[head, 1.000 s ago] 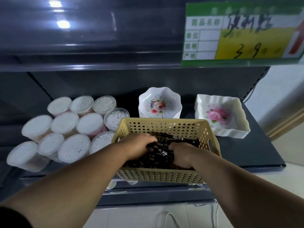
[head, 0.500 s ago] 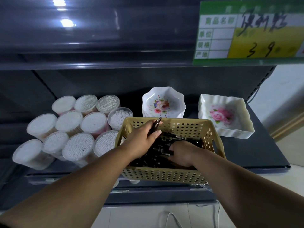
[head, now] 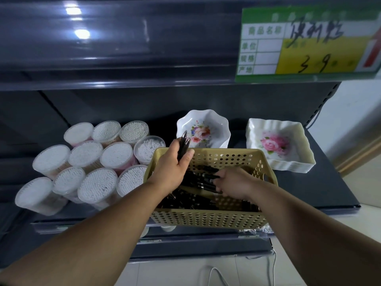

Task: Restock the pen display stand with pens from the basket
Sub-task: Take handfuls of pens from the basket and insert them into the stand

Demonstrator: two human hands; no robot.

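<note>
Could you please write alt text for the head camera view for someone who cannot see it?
A person's left hand holds black pens above a yellow basket on a shop shelf; the right hand grips more inside. Cotton-swab tubs stand left, floral dishes behind.

Round tubs of cotton swabs (head: pixel 115 155) packed in a cluster, L of the left hand (head: pixel 171 168) grip. Scalloped floral bowls (head: pixel 203 129), stacked, just behind grip & slightly R. Square rose-print dishes (head: pixel 278 145), stacked, further R. All on dark shelf (head: pixel 329 182). Green/yellow price tag (head: pixel 305 44), handwritten "3 9", up high to R of grip. White cable (head: pixel 272 263) well below.
</note>
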